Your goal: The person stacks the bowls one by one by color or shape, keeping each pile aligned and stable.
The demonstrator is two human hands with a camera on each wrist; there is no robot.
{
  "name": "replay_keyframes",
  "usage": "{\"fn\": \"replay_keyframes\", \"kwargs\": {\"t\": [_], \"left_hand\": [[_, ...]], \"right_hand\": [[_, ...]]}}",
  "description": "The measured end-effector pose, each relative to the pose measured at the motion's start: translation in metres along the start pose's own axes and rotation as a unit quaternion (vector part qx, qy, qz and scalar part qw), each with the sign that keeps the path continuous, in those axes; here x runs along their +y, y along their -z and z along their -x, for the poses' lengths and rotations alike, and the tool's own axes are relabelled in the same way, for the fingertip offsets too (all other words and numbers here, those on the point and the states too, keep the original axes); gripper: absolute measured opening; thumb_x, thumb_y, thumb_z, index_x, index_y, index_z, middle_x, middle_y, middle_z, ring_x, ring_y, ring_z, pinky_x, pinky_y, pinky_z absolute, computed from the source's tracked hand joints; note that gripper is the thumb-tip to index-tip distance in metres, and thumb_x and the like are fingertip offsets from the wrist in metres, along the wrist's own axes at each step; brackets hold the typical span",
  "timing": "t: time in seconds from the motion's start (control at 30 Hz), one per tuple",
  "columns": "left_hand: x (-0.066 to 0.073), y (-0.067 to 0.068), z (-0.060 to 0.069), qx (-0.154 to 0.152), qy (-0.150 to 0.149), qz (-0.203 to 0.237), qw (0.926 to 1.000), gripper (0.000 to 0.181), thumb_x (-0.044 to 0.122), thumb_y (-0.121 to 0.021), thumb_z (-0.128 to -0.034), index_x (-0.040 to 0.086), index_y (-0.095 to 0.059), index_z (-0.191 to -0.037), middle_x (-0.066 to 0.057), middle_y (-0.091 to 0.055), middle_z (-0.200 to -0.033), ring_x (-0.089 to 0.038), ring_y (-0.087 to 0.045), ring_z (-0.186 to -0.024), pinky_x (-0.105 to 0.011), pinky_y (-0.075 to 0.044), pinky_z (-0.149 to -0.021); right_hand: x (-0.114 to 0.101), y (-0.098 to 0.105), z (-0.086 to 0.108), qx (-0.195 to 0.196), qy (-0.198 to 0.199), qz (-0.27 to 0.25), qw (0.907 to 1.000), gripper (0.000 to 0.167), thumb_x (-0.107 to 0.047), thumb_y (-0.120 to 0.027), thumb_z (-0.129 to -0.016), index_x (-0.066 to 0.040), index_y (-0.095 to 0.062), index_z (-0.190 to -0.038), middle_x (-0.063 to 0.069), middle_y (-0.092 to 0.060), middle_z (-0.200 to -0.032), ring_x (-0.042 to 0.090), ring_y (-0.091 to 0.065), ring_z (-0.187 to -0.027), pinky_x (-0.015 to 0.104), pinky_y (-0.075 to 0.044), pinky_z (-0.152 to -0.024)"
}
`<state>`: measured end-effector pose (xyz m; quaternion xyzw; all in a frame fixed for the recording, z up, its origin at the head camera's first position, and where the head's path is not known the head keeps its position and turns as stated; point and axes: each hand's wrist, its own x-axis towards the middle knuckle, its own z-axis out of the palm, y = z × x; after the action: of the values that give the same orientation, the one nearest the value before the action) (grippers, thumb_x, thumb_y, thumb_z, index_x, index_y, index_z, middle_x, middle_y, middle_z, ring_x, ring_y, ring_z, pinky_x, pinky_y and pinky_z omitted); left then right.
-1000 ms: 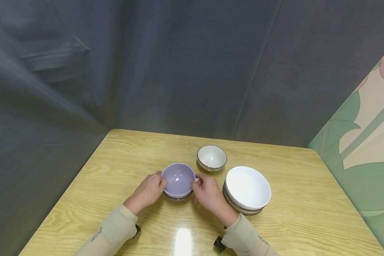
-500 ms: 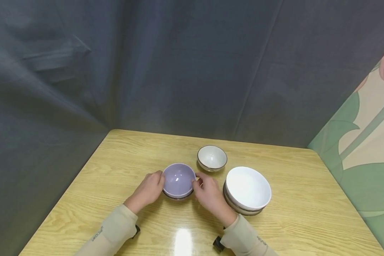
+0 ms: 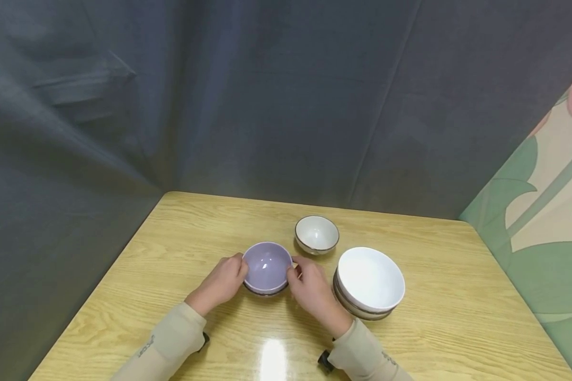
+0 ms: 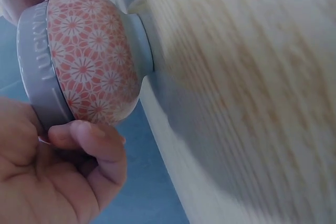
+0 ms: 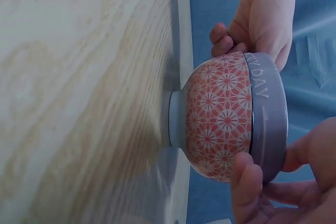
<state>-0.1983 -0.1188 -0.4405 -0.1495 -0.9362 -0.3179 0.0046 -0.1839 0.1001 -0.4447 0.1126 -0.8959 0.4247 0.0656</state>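
A purple bowl [image 3: 267,266] with raised lettering on its outer band sits nested in a bowl with a red and white flower pattern [image 4: 92,61]. The patterned bowl's pale foot stands on the wooden table. On the left side, my left hand [image 3: 223,279] pinches the purple bowl's rim, thumb over the edge and fingers curled below. My right hand [image 3: 311,288] holds the opposite side of the rim the same way. In the right wrist view, the right fingertips [image 5: 245,179] lie close to the patterned wall; whether they press on it I cannot tell.
A small white bowl with a dark rim [image 3: 316,234] stands behind and right of the nested pair. Right of my right hand, a large white bowl [image 3: 371,279] rests tilted on a brown-rimmed bowl [image 3: 362,315]. Dark cloth [image 3: 286,106] hangs behind the table [image 3: 181,227].
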Motion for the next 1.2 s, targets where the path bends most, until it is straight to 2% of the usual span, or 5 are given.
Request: {"fn": "replay_keyframes", "kwargs": {"t": [0.37,0.5,0.73,0.97,1.2], "left_hand": [[0.007,0.003,-0.001,-0.044,0.0,-0.023,0.9988,0.027,0.008,-0.038,-0.1026,-0.012,-0.056,-0.105,-0.012,-0.057,-0.08,-0.019,-0.054,-0.068,-0.035,-0.052,-0.062],[0.007,0.003,-0.002,-0.06,0.0,-0.028,0.9978,0.028,0.007,-0.037,-0.1028,-0.013,-0.056,-0.107,-0.013,-0.057,-0.079,-0.018,-0.053,-0.067,-0.033,-0.051,-0.06],[0.006,0.01,-0.004,-0.071,0.025,-0.012,0.9971,0.028,0.009,-0.039,-0.1003,-0.008,-0.061,-0.098,-0.011,-0.055,-0.074,-0.017,-0.048,-0.06,-0.031,-0.043,-0.053],[0.005,0.013,-0.004,-0.034,0.038,-0.017,0.9985,0.041,0.016,-0.042,-0.1017,-0.01,-0.057,-0.13,-0.017,-0.069,-0.1,-0.018,-0.057,-0.07,-0.034,-0.049,-0.062],[0.007,0.009,-0.005,-0.017,0.045,-0.037,0.9982,0.045,0.03,-0.04,-0.1063,-0.004,-0.061,-0.128,-0.02,-0.068,-0.118,-0.035,-0.065,-0.108,-0.053,-0.053,-0.09]], "right_hand": [[-0.002,0.004,0.0,-0.004,0.019,0.058,0.9981,0.027,-0.01,-0.056,-0.091,0.003,-0.069,-0.112,0.001,-0.058,-0.075,0.01,-0.053,-0.063,0.024,-0.046,-0.056],[-0.003,0.004,0.0,0.007,0.032,0.082,0.9961,0.02,-0.01,-0.057,-0.09,0.001,-0.07,-0.101,0.001,-0.055,-0.075,0.012,-0.051,-0.068,0.026,-0.045,-0.059],[-0.011,0.002,-0.005,0.004,0.031,0.087,0.9957,0.013,-0.007,-0.057,-0.087,-0.002,-0.067,-0.082,-0.003,-0.049,-0.055,0.009,-0.044,-0.047,0.024,-0.037,-0.042],[-0.015,0.003,-0.006,-0.002,0.012,0.067,0.9977,0.014,-0.006,-0.057,-0.087,0.001,-0.069,-0.084,-0.002,-0.048,-0.052,0.009,-0.042,-0.043,0.025,-0.036,-0.038],[-0.011,0.003,-0.005,0.008,-0.011,0.059,0.9981,0.043,-0.014,-0.061,-0.09,0.015,-0.061,-0.121,-0.004,-0.051,-0.054,0.007,-0.047,-0.048,0.026,-0.042,-0.047]]}}
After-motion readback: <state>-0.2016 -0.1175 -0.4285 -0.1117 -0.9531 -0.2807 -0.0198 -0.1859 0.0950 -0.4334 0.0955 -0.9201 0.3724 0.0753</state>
